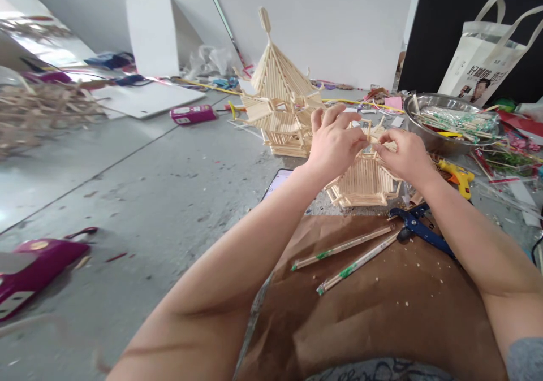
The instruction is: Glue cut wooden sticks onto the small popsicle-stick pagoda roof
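Above a small model building of wooden sticks (362,180), my left hand (333,143) and my right hand (403,152) come close together. Both hands pinch with thumb and forefinger at what looks like a small wooden stick (371,140), partly hidden by the fingertips. The left hand's other fingers are raised. Behind stands a taller stick-built pavilion (282,78) with a pointed roof. On the brown paper (360,324) in front lie two paper-wrapped pairs of chopsticks (345,248) and blue-handled cutters (418,228), below my right forearm.
A steel bowl (428,132) of wrapped chopsticks stands right, before a white tote bag (479,59). A yellow glue gun (458,174) lies near my right forearm. Left are a phone (276,182), a magenta box-shaped item (193,115) and a nearer magenta one (42,268).
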Tool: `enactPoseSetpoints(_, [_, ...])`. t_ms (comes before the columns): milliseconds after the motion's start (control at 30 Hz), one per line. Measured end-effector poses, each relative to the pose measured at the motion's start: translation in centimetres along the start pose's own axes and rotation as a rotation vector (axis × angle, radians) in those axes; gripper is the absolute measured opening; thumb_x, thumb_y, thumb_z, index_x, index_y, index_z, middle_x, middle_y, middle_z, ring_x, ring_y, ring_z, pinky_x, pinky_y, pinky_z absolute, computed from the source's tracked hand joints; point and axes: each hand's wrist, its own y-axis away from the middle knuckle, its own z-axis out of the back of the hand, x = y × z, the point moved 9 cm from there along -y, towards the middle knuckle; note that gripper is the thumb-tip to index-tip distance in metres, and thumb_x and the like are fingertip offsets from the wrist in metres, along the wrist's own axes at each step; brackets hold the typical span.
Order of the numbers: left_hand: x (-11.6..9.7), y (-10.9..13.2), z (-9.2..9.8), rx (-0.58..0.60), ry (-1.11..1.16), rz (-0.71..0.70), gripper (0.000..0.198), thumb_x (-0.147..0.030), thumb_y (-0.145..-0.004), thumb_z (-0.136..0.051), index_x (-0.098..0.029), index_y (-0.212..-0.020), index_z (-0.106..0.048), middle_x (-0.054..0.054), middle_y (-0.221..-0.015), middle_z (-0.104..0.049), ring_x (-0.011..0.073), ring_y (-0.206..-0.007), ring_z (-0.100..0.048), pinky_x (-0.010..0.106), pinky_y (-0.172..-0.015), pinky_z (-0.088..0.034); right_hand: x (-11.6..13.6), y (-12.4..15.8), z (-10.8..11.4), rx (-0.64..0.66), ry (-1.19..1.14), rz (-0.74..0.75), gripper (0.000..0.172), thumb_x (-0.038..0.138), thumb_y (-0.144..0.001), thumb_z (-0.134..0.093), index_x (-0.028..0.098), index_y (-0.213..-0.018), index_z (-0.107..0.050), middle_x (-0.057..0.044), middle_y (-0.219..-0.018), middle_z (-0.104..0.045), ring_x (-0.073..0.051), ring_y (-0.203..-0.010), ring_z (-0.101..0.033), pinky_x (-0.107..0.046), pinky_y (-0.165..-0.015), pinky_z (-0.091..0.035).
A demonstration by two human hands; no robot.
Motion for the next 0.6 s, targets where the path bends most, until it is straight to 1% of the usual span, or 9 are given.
enactPoseSetpoints(167, [-0.06,0.13,0.13,-0.016,-0.003,0.009,0.007,-0.025,-0.076,-0.057,-0.023,-0.073,-0.063,0.002,-0.111,-0.061,0.0297,-0.121,-0.039,0.055,-0.104,-0.02,0.39,0.08,0.04,0.004,0.04,0.022,0.015,0.031,-0.075,-0.053,0.019,-0.078,-0.062,-0.005,-0.079,-0.068,-0.021,-0.074,-0.061,-0.036,-0.073,-0.041])
enactPoseSetpoints(333, [-0.44,0.3,0.25,-0.01,-0.019,0.0,0.01,-0.024,-0.076,-0.054,-0.025,-0.072,-0.063,0.002,-0.111,-0.06,0.0297,-0.121,-0.039,0.055,-0.103,-0.019,0.74,0.2,0.04,0.001,0.043,0.051,0.015,0.029,-0.073,-0.052,0.019,-0.08,-0.061,-0.007,-0.08,-0.068,-0.022,-0.075,-0.061,-0.038,-0.075,-0.042])
enactPoseSetpoints(467, [-0.71,0.5,0.27,0.0,-0.026,-0.021,0.011,-0.025,-0.074,-0.055,-0.026,-0.08,-0.064,0.002,-0.113,-0.059,0.0295,-0.121,-0.039,0.054,-0.102,-0.02,0.55,0.27,-0.14,0.0,0.051,0.052,0.016,0.03,-0.073,-0.051,0.019,-0.081,-0.059,-0.007,-0.081,-0.068,-0.022,-0.076,-0.061,-0.041,-0.08,-0.041])
enactPoseSetpoints(600, [-0.78,0.79,0.33,0.025,-0.033,-0.039,0.018,-0.027,-0.074,-0.056,-0.026,-0.09,-0.063,0.003,-0.116,-0.059,0.0296,-0.121,-0.038,0.051,-0.101,-0.022,0.48,0.35,-0.11,0.003,0.02,0.045,0.019,0.029,-0.073,-0.05,0.019,-0.087,-0.059,-0.007,-0.086,-0.068,-0.023,-0.083,-0.061,-0.042,-0.085,-0.04])
